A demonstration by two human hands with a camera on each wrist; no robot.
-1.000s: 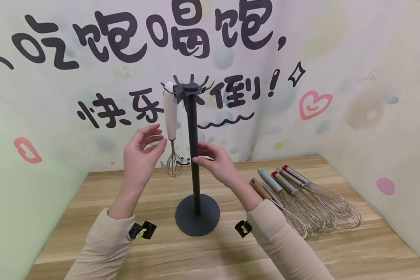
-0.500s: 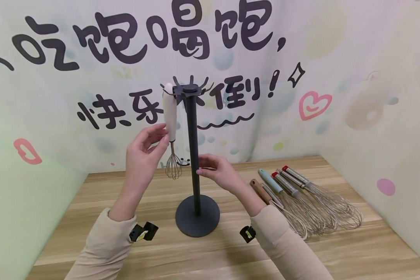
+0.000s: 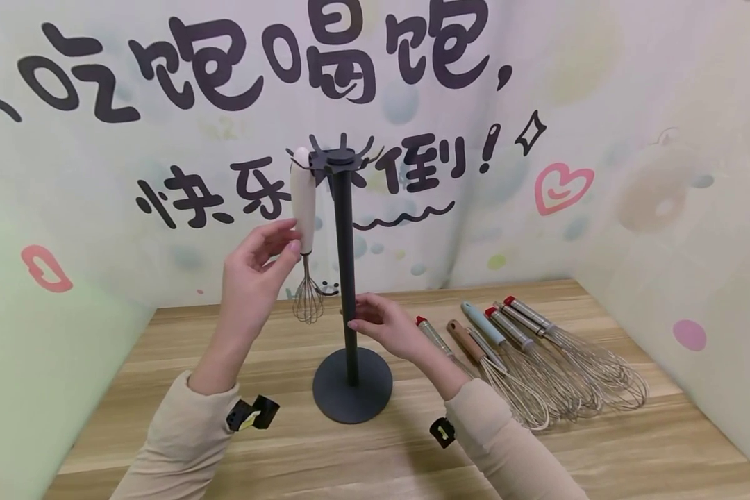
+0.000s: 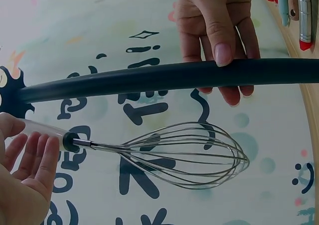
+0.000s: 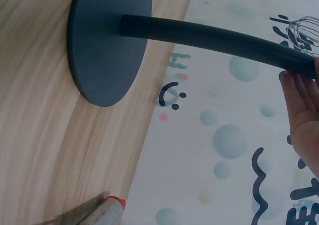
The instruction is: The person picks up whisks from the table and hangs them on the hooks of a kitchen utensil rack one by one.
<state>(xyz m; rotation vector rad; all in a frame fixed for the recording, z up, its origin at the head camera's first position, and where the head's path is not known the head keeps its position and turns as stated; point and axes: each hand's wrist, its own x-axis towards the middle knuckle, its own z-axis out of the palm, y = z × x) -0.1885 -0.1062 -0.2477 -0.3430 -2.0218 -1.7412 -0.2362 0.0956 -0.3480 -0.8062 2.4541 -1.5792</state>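
The left hand (image 3: 250, 278) pinches the whisk (image 3: 303, 201) hanging at left, apparently to steady it. The right hand (image 3: 386, 326) pinches the stand (image 3: 345, 250) lower, likely to brace it.

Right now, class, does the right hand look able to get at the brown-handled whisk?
Probably yes: nothing seems to cover the brown handle. But the right hand holds the black pole and would have to let go, then clear the red-tipped whisk lying between.
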